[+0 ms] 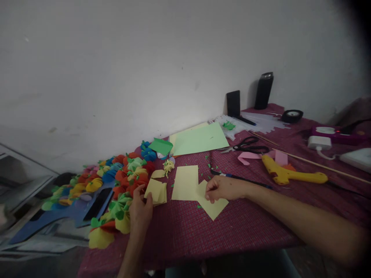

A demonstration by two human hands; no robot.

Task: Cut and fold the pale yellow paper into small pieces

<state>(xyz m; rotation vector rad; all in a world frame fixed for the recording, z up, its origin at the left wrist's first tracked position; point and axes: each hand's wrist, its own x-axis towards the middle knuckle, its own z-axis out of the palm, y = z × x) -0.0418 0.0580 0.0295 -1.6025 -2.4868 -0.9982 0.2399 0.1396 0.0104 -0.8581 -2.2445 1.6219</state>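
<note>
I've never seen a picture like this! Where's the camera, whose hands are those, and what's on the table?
There's no machine here, just one person's two bare hands. The camera is worn on that person's head, looking forward and down. The left hand has its thumb and fingers at a small stack of pale yellow paper pieces. The right hand is curled over a tilted pale yellow paper sheet; whether it's pinching anything is hard to tell. The dark red checked cloth also carries a large pale green paper sheet, black-handled metal scissors and a yellow glue gun. At the picture's left are many colourful, puffy flower-like shapes.
</note>
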